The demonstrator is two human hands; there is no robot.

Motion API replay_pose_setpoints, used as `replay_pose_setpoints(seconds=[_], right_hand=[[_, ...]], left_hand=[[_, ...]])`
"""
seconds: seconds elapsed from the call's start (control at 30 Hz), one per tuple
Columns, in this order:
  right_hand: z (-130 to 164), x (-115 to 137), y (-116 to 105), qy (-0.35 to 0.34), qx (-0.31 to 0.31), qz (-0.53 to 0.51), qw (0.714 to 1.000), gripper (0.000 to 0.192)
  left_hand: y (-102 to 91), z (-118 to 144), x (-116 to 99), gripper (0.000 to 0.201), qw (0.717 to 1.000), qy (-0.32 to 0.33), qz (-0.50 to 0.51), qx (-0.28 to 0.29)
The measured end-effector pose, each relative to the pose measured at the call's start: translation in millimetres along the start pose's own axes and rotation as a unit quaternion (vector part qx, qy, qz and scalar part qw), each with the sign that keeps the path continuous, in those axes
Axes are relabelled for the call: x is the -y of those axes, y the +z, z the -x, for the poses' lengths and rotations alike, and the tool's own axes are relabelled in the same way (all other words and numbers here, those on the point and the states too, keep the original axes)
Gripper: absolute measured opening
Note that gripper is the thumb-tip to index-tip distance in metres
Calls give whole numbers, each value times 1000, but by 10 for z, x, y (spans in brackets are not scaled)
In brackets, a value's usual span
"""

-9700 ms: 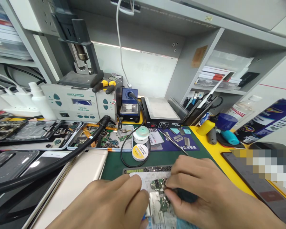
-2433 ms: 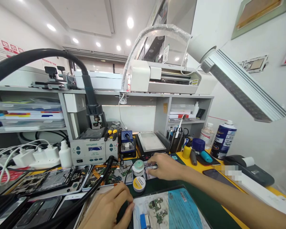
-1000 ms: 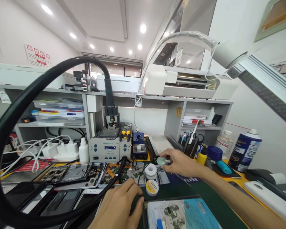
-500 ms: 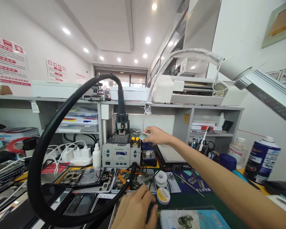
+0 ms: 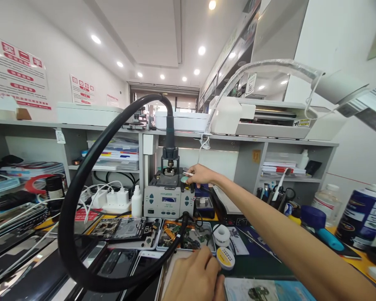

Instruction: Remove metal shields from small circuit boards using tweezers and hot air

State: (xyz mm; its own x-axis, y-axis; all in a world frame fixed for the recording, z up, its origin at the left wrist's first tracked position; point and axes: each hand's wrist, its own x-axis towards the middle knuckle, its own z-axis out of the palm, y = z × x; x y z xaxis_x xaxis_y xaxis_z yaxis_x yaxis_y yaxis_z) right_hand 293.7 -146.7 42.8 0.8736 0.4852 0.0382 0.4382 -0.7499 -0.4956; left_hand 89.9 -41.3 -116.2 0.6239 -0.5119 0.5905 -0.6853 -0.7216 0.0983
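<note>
Your right hand (image 5: 200, 174) reaches out over the front right of the grey soldering station (image 5: 166, 202), thumb and fingers drawn together on the edge of 1 pale green disc (image 5: 184, 179). That disc sits at your fingertips, just above the station's top, and a slim pale piece (image 5: 188, 173) shows along the same fingers. The station's panel carries a green maker's label and a blue display, but the lettering is too blurred to read here.

Your left hand (image 5: 192, 276) lies low at the front with its fingers bent; you cannot tell from this view whether anything is under them. Just beyond it are a white spool (image 5: 221, 234) and, nearer you, a round tin (image 5: 225, 258) whose yellow and white label bears small, unreadable print. At the bottom edge, 1 green circuit board (image 5: 258, 293) lies on a light pad.

On the wall to your left, the large poster (image 5: 20, 71) has red heading characters, the last 2 reading 二手; the smaller poster (image 5: 82, 89) is headed by 4, 回收价格. The dark blue spray can (image 5: 362, 215) on your right has dense label text too small to make out, and a yellow sticker (image 5: 301, 123) marks the machine on the shelf.
</note>
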Motion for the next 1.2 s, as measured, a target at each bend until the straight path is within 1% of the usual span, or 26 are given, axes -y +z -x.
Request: replay_pose_setpoints(seconds=[0.23, 0.43, 0.57, 0.67, 0.73, 0.83, 0.97, 1.03, 1.1, 1.17, 1.2], right_hand=[[9, 28, 12, -5, -19, 13, 1000, 27], [4, -9, 32, 3, -33, 21, 999, 24], [47, -41, 20, 2, -25, 11, 1000, 24], [135, -50, -22, -7, -41, -12, 999, 26], [250, -46, -70, -17, -60, -34, 997, 28], [527, -30, -160, -32, -79, -72, 994, 29], [1002, -80, -288, -12, -98, -128, 987, 47], [1210, -190, -324, 16, -114, -153, 982, 48], [1362, -361, -306, 60, -132, -164, 976, 39], [1455, -565, -207, 112, -130, -165, 971, 30], [1484, -664, -126, 136, -115, -163, 970, 24]], left_hand=[[34, 29, -1, 16, 1000, 15, -9, -4], [55, 27, 9, 17, 1000, 19, -12, -3], [56, 30, 13, 17, 1000, 21, -13, -1], [19, 31, 21, 15, 1000, 12, -7, 0], [-34, 26, 24, 16, 1000, -11, -3, 0], [-129, 12, 31, 22, 998, -64, 1, 0], [-217, -14, 47, 26, 991, -133, -8, 24], [-234, -29, 50, 27, 987, -152, -12, 44], [-238, -42, 45, 28, 985, -162, -10, 60], [-235, -51, 34, 28, 983, -170, -8, 69], [-232, -53, 28, 27, 982, -173, -8, 71]])
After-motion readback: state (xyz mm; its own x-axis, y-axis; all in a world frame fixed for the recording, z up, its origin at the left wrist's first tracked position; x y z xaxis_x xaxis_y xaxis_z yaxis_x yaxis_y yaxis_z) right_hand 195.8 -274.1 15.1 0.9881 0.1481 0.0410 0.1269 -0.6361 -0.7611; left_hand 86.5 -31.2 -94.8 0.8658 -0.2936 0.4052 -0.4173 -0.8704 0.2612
